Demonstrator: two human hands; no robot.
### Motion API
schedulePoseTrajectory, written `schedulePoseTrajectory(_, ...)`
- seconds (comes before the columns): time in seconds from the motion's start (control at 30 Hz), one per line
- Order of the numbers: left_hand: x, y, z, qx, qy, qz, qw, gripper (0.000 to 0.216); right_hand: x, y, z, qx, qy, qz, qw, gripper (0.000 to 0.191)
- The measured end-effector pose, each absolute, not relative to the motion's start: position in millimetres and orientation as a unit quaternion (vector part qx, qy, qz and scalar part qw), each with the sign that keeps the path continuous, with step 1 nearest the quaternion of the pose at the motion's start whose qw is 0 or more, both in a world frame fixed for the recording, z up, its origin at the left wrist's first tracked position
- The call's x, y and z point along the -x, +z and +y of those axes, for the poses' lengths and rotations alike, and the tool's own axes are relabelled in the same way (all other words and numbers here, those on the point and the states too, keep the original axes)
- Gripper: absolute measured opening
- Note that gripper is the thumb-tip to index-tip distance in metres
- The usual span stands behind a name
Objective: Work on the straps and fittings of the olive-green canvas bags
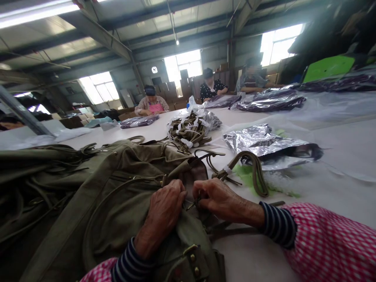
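Closest to me, a brass buckle [192, 259] sits on the near end of a green bag [117, 203]. The bag lies flat on the white counter [346, 156], right in front of the person. The left hand [164, 211] rests on top of the bag, its grip closed on the cloth. The right hand [219, 197] is just beside it, almost touching, with its grip pinched tight on a small metal piece [190, 204] on the bag. Both sleeves are striped under pink checks.

More green bags [35, 176] are piled to the left. A green strap [256, 172] loops on the counter just past the right hand. Behind it lies a shiny silver packet [264, 143].

Farther on is a bundle of straps [190, 131] with white tags [188, 143]. The writing on the tags is too small to read.

Across the counter lie purple packets [273, 100]. Three people sit at the far side: one in a pink apron [152, 103], one in a dotted top [210, 88], one more [251, 78] to the right. A bright green sheet [327, 67] stands in the far right corner.
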State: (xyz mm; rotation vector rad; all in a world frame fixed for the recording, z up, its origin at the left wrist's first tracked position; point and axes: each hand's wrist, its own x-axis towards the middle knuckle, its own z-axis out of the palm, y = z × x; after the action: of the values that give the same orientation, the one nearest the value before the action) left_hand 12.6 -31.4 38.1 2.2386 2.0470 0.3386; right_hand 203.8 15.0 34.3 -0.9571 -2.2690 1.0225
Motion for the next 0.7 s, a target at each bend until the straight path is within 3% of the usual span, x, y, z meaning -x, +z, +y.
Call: schedulePoseTrajectory(0.7,-8,40,-27,-0.711,0.144,0.682,0.090,0.011,-194,20,21,0.354,0.417,-0.788,0.282,0.016)
